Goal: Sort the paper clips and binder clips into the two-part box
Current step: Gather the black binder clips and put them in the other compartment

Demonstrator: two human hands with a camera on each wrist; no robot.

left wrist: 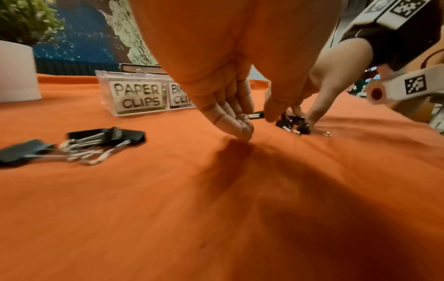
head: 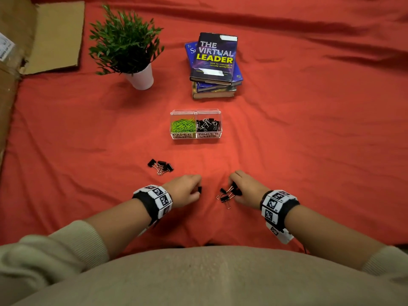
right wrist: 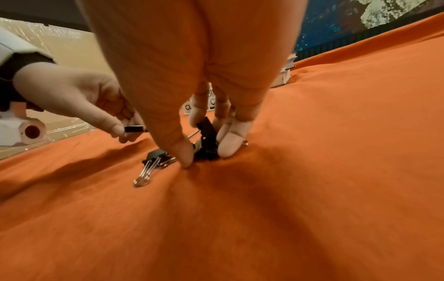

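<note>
Both hands sit low in the centre of the head view, and the two-part box (head: pixel 195 124) lies straight up the frame from them, its long axis running left to right, so whatever is lifted has to travel up-frame and end over the right-hand half, the one labelled for binder clips and already holding black ones. The left half holds green paper clips (head: pixel 183 125). The left hand (head: pixel 184 191) pinches a single binder clip (head: pixel 199 189) between thumb and fingertips, just clear of the red cloth (head: pixel 309 140). The right hand (head: pixel 245 188) has its thumb and fingers curled round a small heap of binder clips (head: pixel 228 194); it seems to grip at least one black body, though how many are actually caught is hard to tell. Some clips of the heap trail toward the frame's lower left, wire handles pointing away from the palm. A third loose group of clips (head: pixel 160 166) lies up and left of the left hand. The right hand looks slightly nearer that right-hand compartment, so it probably has the shorter path.
</note>
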